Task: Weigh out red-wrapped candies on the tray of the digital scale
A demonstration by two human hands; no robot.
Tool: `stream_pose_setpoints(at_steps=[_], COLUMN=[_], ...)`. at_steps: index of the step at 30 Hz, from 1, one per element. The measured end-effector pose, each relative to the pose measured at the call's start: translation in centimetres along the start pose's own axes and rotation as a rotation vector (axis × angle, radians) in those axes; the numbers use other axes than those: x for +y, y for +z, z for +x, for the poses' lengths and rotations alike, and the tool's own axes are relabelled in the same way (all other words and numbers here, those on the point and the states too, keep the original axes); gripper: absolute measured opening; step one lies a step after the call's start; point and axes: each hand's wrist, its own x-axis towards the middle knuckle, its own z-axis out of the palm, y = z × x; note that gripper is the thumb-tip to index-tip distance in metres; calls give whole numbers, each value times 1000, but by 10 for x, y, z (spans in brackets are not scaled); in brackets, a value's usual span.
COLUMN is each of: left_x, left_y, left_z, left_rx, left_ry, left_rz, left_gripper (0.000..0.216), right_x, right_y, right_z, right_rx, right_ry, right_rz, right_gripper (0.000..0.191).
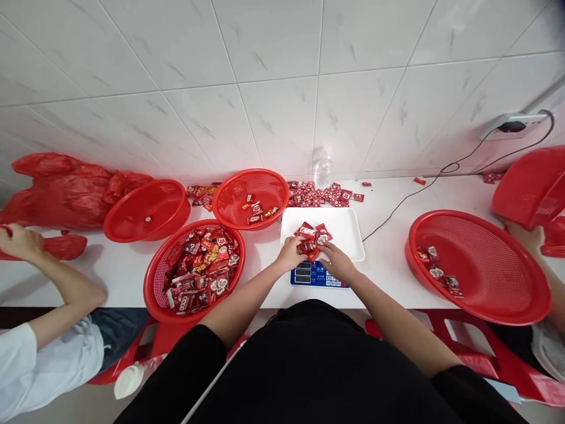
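A small heap of red candy packets (314, 234) lies on the white tray of a blue scale (339, 221) at the table's front edge. My left hand (290, 253) and my right hand (335, 259) close in on the heap from both sides, fingers curled around the packets. A red basket (152, 277) full of red wrapped candies stands just left of my left arm.
Two more red baskets (148, 209) (253, 197) stand behind, one holding a few candies. Loose packets (324, 194) lie by the wall. A large red basket (485, 265) sits at the right. Other people's arms (53, 271) (534, 241) reach in at both sides. A black cable (410, 197) crosses the table.
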Motion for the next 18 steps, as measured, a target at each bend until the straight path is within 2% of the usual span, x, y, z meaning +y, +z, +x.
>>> stream_pose_setpoints(at_steps=[5,9,12,15,18], left_x=[4,8,0,-12,-23], left_y=[4,-20,-45,-60,-62], left_z=[3,-2,-15,-33,-51], left_rx=[54,162,251,307,298], left_ry=[20,-30,-51,-101,-159], left_rz=[-104,-48,-36,-41,-89], left_gripper=[60,50,40,33,30], right_x=[8,25,35,37,33], right_y=[-5,-11,-15,-15,-10], right_z=[-11,-41,-69,-88,-93], right_rx=[93,200,259,257,230], right_ry=[-13,43,103,166,185], right_rz=[107,186,265,308,316], right_gripper=[42,38,34,32,32])
